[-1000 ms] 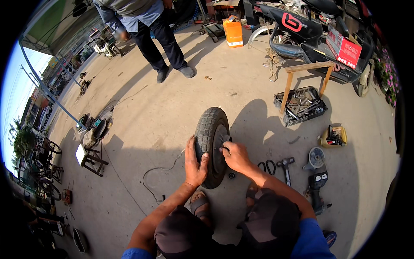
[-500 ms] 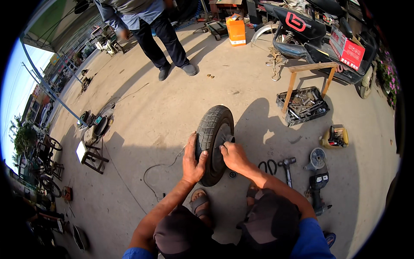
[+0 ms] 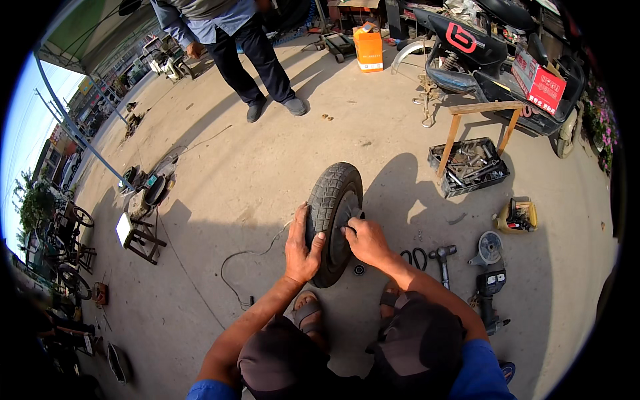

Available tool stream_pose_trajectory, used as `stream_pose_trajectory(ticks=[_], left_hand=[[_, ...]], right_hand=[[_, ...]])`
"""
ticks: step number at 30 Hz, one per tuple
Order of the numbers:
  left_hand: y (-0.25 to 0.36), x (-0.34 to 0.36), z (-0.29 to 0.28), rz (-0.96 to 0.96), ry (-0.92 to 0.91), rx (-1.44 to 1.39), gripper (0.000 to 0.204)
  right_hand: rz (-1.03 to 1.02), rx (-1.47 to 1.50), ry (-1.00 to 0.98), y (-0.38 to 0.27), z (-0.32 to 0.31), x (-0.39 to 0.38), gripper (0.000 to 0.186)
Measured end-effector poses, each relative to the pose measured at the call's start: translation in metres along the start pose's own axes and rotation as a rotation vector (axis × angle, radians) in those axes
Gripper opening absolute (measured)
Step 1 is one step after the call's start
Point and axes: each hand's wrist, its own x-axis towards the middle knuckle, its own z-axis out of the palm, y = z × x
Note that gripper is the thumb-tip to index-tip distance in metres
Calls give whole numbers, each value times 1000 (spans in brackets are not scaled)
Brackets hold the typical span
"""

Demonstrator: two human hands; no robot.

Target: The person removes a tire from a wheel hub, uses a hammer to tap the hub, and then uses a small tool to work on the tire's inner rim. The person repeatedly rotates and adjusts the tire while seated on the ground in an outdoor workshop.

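Observation:
A small scooter wheel with a worn, blocky-tread tyre stands upright on the ground before my feet. My left hand grips its left side, fingers along the tread and thumb toward me. At the hub on the right face, my right hand is closed, the fingers bent in. A greyish piece shows just beyond those fingers; I cannot make out what it is or whether it is part of the hub. A small dark ring-shaped part lies on the ground beside the tyre's lower edge.
Right of me lie black-handled scissors, a hammer and a cordless power tool. Beyond them are a yellow container and a black crate of tools. A person stands ahead; a stool stands left.
Both hands keep their places on the wheel, which has hardly moved. The whole view has shifted slightly.

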Motion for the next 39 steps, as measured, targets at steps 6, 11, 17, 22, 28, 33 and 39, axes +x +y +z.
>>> stream_pose_trajectory(ticks=[6,11,17,22,28,33,39], left_hand=[[-2,-1,2,28,23,22,65],[-3,-1,2,10,20,7,65],[-3,-1,1,-21,3,-7,72],[13,0,1,-56,-25,117,97],[12,-5,1,-44,-32,108,104],[12,-20,4,82,-185,-79,101],[27,-36,12,182,-359,-100,95]], right_hand=[[97,78,18,4,4,3,34],[147,81,-16,5,10,1,35],[124,64,21,5,12,1,26],[72,177,44,3,11,1,20],[80,223,66,9,11,-3,20],[152,229,-9,21,-11,-13,21],[421,543,-38,21,-29,-21,24]])
